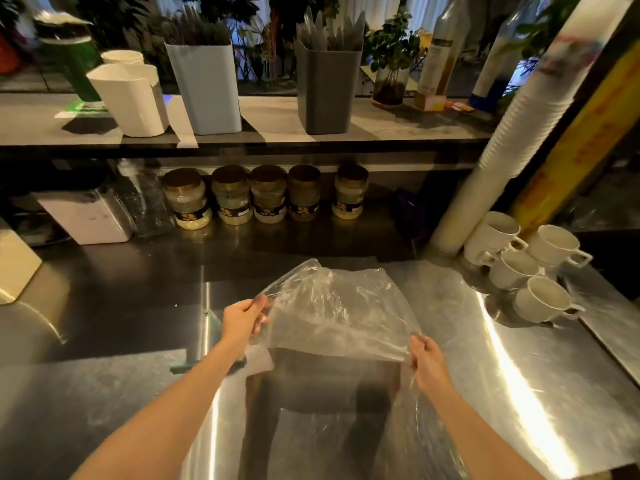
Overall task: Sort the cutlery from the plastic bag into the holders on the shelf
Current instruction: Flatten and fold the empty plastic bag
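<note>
Gleaming steel counter (pixel 519 375), perhaps marble shelf (pixel 398 123)

Nothing legible (the jar labels (pixel 188 216) are blurred).

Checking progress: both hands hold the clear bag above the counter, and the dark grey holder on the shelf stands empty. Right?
Not quite. The dark grey holder is not empty: the head view shows pale cutlery sticking up out of it. The left hand and right hand do hold the clear bag above the counter.
</note>
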### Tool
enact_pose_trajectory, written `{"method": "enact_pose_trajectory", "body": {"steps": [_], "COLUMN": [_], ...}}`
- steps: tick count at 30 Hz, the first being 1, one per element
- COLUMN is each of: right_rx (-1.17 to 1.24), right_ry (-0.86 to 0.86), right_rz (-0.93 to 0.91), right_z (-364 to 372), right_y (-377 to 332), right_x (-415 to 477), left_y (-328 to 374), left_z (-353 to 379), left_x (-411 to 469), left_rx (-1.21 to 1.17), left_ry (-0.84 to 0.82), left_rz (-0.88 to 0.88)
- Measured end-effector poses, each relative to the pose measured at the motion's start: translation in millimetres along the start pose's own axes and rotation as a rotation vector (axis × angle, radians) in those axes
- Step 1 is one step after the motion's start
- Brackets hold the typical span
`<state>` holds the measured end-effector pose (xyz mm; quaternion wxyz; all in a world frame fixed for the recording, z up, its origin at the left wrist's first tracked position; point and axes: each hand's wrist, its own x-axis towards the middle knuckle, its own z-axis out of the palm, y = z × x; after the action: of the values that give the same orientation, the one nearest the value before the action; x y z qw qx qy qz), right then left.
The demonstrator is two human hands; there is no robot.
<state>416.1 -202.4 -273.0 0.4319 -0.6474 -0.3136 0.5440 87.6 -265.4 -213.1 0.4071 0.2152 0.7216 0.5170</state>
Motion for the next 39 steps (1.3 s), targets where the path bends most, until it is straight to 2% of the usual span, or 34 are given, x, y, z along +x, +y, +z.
{"method": "enact_pose_trajectory", "body": {"steps": [4,7,10,12,14,15,18,20,27,29,32,34,36,39], "right_rx": [-0.168,-0.398,-0.612,-0.875,-1.120,-1.163,-1.141,-1.103,-0.731,-0.639,-0.659,-0.634,-0.651,-0.661], "right_ry": [-0.079,-0.255,-0.283,-0.234,-0.127,-0.062,0.077,0.042,-0.203,-0.198,-0.162,-0.184,-0.227,-0.260], "right_rz": [-0.005,0.064,0.085,0.021,-0.061,-0.111,-0.268,-0.296,-0.201,-0.157,-0.109,0.002,0.074,0.072], "right_z": [-3,-7,-7,-8,-7,-6,4,16,71,86,103,109,111,109], "right_y": [4,10,5,-3,-14,-19,-41,-57,-78,-77,-74,-72,-66,-60], "right_x": [0,-16,-23,-16,-9,-4,7,19,78,92,109,111,112,109], "left_y": [0,-12,-15,-8,2,8,29,44,64,59,52,49,47,45], "left_z": [-31,-48,-52,-51,-46,-41,-16,7,78,88,98,102,103,92], "left_x": [8,6,4,10,19,24,42,53,76,86,93,94,95,95], "left_rx": [0.217,0.354,0.513,0.579,0.516,0.468,0.415,0.448,0.697,0.721,0.783,0.804,0.715,0.414], "left_ry": [-0.111,-0.274,-0.388,-0.318,-0.214,-0.184,-0.174,-0.183,-0.249,-0.242,-0.269,-0.293,-0.322,-0.319], "left_rz": [0.070,-0.037,-0.075,0.007,0.066,0.082,0.091,0.078,0.041,0.013,-0.046,-0.060,-0.090,-0.136]}}
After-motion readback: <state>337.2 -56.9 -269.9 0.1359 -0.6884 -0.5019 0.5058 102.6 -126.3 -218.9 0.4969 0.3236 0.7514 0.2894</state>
